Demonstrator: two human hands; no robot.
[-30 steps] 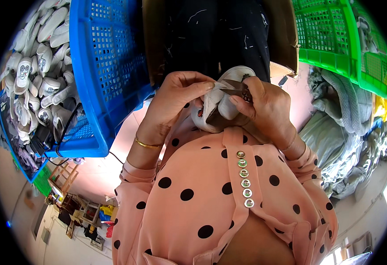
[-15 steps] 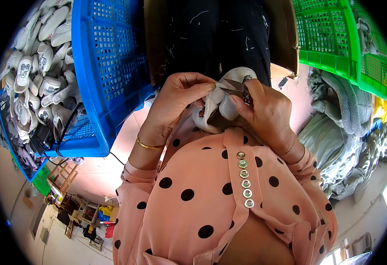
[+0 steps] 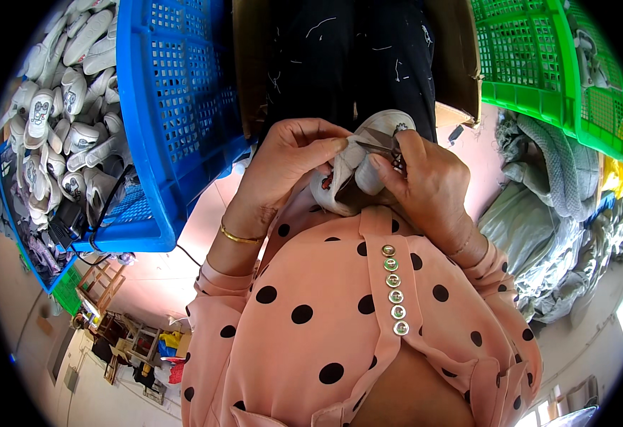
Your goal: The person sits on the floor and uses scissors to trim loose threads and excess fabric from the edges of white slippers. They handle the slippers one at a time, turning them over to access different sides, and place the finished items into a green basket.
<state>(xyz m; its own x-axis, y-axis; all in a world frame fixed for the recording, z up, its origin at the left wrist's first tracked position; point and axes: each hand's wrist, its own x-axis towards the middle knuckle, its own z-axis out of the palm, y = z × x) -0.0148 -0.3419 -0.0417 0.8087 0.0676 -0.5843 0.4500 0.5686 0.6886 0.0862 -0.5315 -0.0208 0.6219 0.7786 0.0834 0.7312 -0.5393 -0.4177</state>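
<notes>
A white shoe upper with dark and red printed details rests in my lap against the polka-dot shirt. My left hand is closed, thumb and forefinger pinched at the upper's edge; any thread between them is too fine to make out. My right hand grips a small pair of metal scissors, their blades pointing left over the upper, close to my left fingertips. The right fingers partly hide the scissors' handles and the dark print beside them.
On my left stands a blue plastic crate, with a heap of white shoe uppers beyond it. A green crate is at the far right, above grey fabric and plastic bags. Cardboard flanks my legs.
The scissors' blades look slightly closer together than before. Both hands and the shoe upper stay almost in the same place.
</notes>
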